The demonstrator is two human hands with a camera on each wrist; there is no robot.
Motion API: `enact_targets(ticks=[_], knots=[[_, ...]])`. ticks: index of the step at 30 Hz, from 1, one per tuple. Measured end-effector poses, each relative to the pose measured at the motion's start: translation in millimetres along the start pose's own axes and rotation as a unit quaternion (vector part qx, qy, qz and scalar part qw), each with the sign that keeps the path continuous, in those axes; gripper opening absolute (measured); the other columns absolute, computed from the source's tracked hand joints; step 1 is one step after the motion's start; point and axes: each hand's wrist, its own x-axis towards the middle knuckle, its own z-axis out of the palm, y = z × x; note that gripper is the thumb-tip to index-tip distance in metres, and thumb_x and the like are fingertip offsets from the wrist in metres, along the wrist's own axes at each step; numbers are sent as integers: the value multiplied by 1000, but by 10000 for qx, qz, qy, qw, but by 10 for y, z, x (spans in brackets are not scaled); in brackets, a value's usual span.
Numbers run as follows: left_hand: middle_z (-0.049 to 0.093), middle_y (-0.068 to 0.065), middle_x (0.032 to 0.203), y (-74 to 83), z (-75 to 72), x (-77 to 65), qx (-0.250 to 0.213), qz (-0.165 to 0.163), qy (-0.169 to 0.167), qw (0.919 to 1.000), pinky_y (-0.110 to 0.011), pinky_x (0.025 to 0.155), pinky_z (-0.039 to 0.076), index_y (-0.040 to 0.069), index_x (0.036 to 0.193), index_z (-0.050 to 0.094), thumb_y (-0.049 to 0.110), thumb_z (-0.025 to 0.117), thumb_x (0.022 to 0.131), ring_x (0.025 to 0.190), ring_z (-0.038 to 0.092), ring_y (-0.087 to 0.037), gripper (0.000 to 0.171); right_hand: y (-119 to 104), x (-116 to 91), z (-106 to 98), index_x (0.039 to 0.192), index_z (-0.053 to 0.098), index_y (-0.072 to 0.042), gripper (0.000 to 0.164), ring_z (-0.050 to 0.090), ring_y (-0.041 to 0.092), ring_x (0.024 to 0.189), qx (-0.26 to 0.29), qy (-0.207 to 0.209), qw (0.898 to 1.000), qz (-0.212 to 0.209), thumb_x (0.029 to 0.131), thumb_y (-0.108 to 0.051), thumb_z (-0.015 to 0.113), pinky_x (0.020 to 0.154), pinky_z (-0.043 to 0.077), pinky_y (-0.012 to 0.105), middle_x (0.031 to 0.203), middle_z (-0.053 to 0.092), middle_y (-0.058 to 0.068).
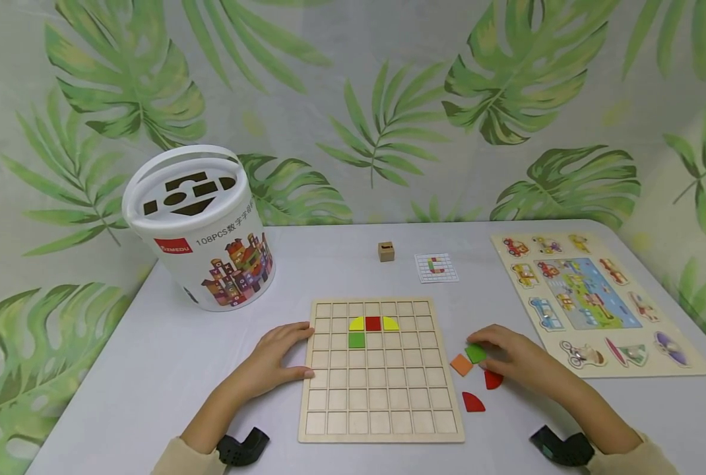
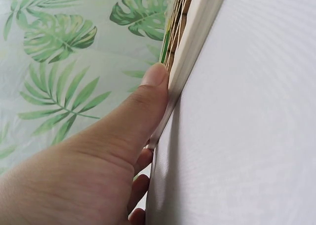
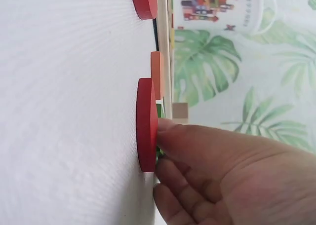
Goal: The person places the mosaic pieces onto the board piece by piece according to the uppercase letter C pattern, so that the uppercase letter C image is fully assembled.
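A square wooden grid board (image 1: 378, 380) lies on the table. Set in its upper cells are a red square (image 1: 373, 324), two yellow quarter-circles (image 1: 391, 323) either side of it, and a green square (image 1: 357, 340) below the left one. My left hand (image 1: 276, 356) rests against the board's left edge, thumb and fingertips touching the rim. To the right of the board, my right hand (image 1: 516, 356) has thumb and fingers around a loose green square (image 1: 475, 354). Beside it lie an orange square (image 1: 461, 365) and two red quarter-circles (image 1: 473, 402), one partly under the thumb.
A white lidded bucket (image 1: 210, 244) stands at the back left. Behind the board are a small wooden cube (image 1: 386, 251) and a pattern card (image 1: 436, 268). A picture puzzle board (image 1: 602, 303) lies on the right. Black wrist devices (image 1: 243, 447) show near both sleeves.
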Motion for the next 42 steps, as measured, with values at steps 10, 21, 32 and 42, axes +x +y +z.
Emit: enact_targets(ticks=[10,21,32,42], knots=[[38,-3,138,-6,-1,-2,-11,60,11,10000,-47,104,16,12,131,46,50,66,73,128,27,-25,72,-64,19,-26,106,60,-12,30,52,15,91,-85,135,9997,191,78,-17,70,80,48,35,100,55,-4],[37,-2,138,-19,4,-3,10,34,17,10000,-47,104,16,13,131,46,54,64,73,128,27,-25,74,-601,190,5,110,58,-16,33,53,11,92,298,637,9951,-693,79,-17,70,79,48,34,104,55,-13],[37,-2,138,-23,8,8,16,34,-8,10000,-47,104,16,13,132,46,55,63,73,128,26,-25,74,-1107,527,191,113,58,-13,35,53,10,99,997,609,9842,-1330,81,-25,67,83,47,33,108,56,-9],[38,-2,138,-21,6,6,0,38,9,10000,-47,104,16,13,131,46,52,65,73,128,27,-25,73,-1194,808,587,106,59,-7,29,53,17,91,1293,312,9816,-1369,79,-14,69,78,47,31,100,57,-4]])
